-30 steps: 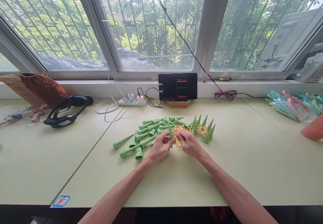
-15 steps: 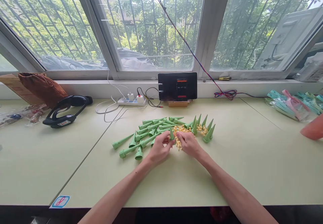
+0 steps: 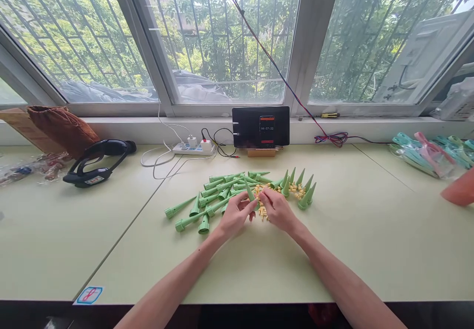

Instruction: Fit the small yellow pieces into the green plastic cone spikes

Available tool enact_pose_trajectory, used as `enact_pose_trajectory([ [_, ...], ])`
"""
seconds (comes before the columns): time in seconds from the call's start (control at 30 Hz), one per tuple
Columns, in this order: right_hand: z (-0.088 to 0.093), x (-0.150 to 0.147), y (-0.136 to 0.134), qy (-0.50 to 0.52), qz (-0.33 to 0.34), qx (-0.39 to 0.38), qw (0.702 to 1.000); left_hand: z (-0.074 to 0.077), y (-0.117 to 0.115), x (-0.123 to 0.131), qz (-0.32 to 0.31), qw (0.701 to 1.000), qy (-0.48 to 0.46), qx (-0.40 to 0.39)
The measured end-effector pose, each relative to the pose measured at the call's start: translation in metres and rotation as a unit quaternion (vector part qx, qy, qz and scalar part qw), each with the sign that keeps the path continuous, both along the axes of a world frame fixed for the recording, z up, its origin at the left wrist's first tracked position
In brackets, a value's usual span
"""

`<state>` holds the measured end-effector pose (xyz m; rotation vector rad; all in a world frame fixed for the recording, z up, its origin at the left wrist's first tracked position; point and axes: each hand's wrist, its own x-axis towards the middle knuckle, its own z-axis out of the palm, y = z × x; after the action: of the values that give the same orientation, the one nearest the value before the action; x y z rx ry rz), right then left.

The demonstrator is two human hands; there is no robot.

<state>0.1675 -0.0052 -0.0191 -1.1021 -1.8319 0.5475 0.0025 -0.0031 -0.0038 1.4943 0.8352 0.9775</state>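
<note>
My left hand is closed around a green plastic watering spike, its point tilted up and to the left. Close against it, my right hand pinches what looks like a small yellow plastic piece, mostly hidden by the fingertips. Under and behind the hands lies a pile of small yellow plastic pieces. More green spikes lie heaped to the left, pointing various ways. On the right, several green spikes stand upright on their wide ends, with yellow pieces among them.
A tablet showing a timer leans at the back on a small stand. Left of it is a power strip with cables. Black headgear and a brown bag sit at far left. Bagged pink and teal items lie at right.
The spike in my left hand has tipped to the left and risen slightly. My right fingertips have come in against its side.
</note>
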Motion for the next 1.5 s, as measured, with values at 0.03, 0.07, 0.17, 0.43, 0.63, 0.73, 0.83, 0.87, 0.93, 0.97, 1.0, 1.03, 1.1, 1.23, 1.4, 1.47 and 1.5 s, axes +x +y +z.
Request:
enact_pose_trajectory([
  [0.03, 0.000, 0.000, 0.000, 0.000, 0.006, 0.001, 1.000, 0.000, 0.000, 0.000, -0.001, 1.000, -0.005, -0.004],
  [0.07, 0.000, 0.001, 0.000, 0.000, 0.009, 0.003, 1.000, 0.001, 0.000, 0.000, -0.003, 1.000, -0.007, -0.006],
  [0.17, -0.001, 0.001, 0.000, 0.002, 0.010, 0.011, 1.000, 0.000, -0.001, -0.001, -0.012, 1.000, -0.002, -0.005],
  [0.43, -0.005, -0.003, -0.001, 0.014, -0.011, 0.014, 1.000, -0.002, -0.003, -0.002, -0.006, 1.000, 0.022, 0.013],
  [0.63, -0.007, -0.005, -0.001, 0.019, -0.012, 0.008, 1.000, -0.009, 0.000, -0.004, 0.003, 0.999, 0.034, 0.033],
  [0.73, -0.006, -0.005, -0.001, 0.017, -0.004, 0.007, 1.000, -0.009, 0.000, -0.005, 0.004, 0.999, 0.033, 0.036],
  [0.83, -0.004, -0.005, -0.002, 0.007, 0.008, 0.017, 1.000, -0.006, 0.000, -0.004, -0.001, 0.999, 0.020, 0.026],
  [0.87, -0.003, -0.004, -0.002, 0.002, 0.011, 0.022, 1.000, -0.004, 0.000, -0.004, -0.004, 1.000, 0.014, 0.019],
  [0.93, -0.002, -0.003, -0.002, -0.010, 0.015, 0.033, 0.999, -0.001, -0.001, -0.004, -0.010, 1.000, 0.004, 0.005],
  [0.97, -0.002, -0.003, -0.002, -0.016, 0.017, 0.038, 0.999, 0.000, -0.001, -0.003, -0.014, 1.000, 0.000, -0.002],
  [1.0, -0.002, -0.002, -0.002, -0.021, 0.018, 0.044, 0.999, 0.001, -0.001, -0.003, -0.017, 1.000, -0.004, -0.007],
  [1.03, -0.002, -0.002, -0.001, -0.026, 0.020, 0.048, 0.998, 0.002, -0.002, -0.003, -0.020, 1.000, -0.007, -0.011],
  [1.1, -0.002, -0.001, -0.001, -0.031, 0.025, 0.057, 0.998, 0.002, -0.002, -0.003, -0.024, 1.000, -0.011, -0.017],
  [1.23, -0.003, 0.000, 0.000, -0.039, 0.029, 0.067, 0.997, 0.001, -0.001, -0.004, -0.029, 0.999, -0.014, -0.024],
  [1.4, -0.006, -0.001, 0.000, -0.050, 0.015, 0.077, 0.996, -0.001, 0.002, -0.005, -0.040, 0.999, -0.020, -0.030],
  [1.47, -0.006, -0.002, 0.000, -0.054, 0.006, 0.081, 0.995, -0.002, 0.004, -0.005, -0.054, 0.998, -0.027, -0.036],
  [1.5, -0.005, -0.002, -0.001, -0.056, 0.003, 0.084, 0.995, -0.002, 0.004, -0.006, -0.061, 0.997, -0.033, -0.039],
])
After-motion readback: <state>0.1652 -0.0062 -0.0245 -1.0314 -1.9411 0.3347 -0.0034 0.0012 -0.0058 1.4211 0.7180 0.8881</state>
